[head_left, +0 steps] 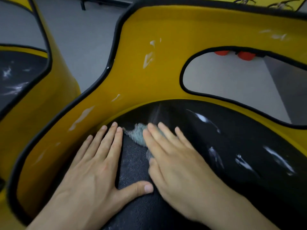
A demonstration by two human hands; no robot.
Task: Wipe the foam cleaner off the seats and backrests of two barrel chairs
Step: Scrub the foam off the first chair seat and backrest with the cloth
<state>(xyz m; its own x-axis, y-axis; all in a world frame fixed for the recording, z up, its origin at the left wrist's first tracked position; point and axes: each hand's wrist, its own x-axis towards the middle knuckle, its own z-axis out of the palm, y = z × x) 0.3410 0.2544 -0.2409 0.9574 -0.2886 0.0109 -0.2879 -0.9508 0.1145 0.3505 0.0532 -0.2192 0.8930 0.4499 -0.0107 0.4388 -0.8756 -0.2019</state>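
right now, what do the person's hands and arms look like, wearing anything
Left hand and right hand are both bare: no gloves, rings or watch. The forearms are bare too, with no sleeve in view. Nails are short and unpainted.

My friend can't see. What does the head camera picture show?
The right hand presses a cloth flat on a black seat, the left hand flat beside it. White foam streaks the seat and yellow backrest. A second chair stands left.

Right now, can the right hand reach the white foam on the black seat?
Probably yes: the right hand presses the cloth flat, and only bare seat lies between it and the foam.
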